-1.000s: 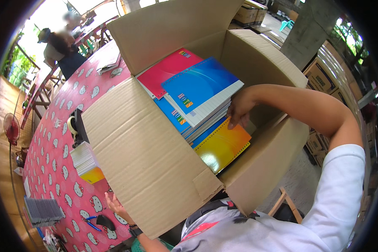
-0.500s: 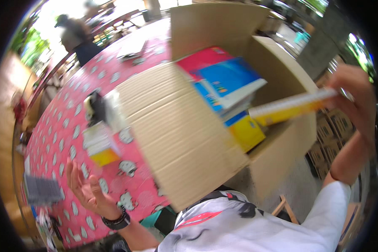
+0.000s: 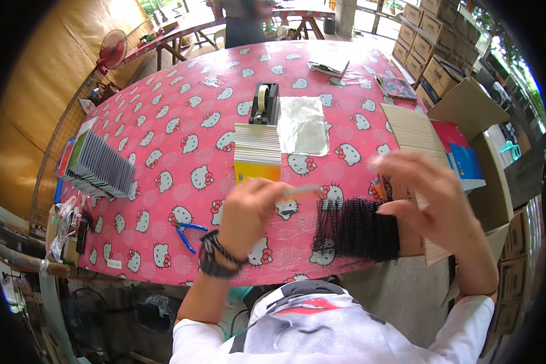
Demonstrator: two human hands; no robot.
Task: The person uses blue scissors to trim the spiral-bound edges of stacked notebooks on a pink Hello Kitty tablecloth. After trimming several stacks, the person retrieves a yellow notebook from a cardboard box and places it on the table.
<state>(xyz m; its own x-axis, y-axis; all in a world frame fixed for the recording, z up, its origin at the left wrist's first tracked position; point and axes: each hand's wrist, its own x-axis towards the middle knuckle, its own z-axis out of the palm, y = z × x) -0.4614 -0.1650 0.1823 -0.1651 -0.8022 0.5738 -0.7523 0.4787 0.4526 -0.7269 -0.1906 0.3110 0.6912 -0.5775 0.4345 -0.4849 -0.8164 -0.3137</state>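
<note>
My left hand is closed in a pinch, with a thin, pale, flat thing sticking out from its fingers, seen nearly edge-on. Just beyond it stands a block of stacked books with white edges and a yellow cover. My right hand hovers with thumb and fingers apart, slightly blurred, holding nothing I can see. Below and left of it lies a bundle of black spiral binding coils, beside the flap of an open cardboard box. Blue-handled pliers lie left of my left wrist.
A tape dispenser and a clear plastic sheet lie behind the books. Spiral-bound notebooks are stacked at the left. Red and blue books fill part of the box. A person stands beyond the pink-covered table.
The view has swung right. My right hand, which held a yellow-and-white book over the box, has let it go and is over the table. My left hand has gone from open to pinching.
</note>
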